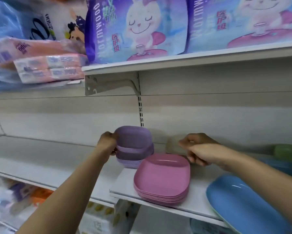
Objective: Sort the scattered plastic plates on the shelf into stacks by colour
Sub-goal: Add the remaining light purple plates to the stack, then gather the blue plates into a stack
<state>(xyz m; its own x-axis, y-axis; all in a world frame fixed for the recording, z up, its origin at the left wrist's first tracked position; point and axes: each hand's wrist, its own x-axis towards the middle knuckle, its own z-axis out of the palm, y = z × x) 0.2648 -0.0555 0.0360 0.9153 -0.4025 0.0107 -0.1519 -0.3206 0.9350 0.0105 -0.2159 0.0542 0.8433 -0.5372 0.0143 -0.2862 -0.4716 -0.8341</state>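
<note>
My left hand grips the left rim of a purple plate, held tilted on top of the purple stack at the back of the shelf. In front of it, to the right, sits a pink stack of several plates. My right hand hovers behind the pink stack with its fingers curled at the edge of a blurred beige plate; whether it grips the plate is unclear. A large blue plate lies at the shelf's front right. A green plate is at the far right.
An upper shelf hangs overhead with purple rabbit-print packs, and tissue packs lie to its left. A metal bracket juts out under it. The left shelf section sits slightly lower. Packaged goods fill the shelf below.
</note>
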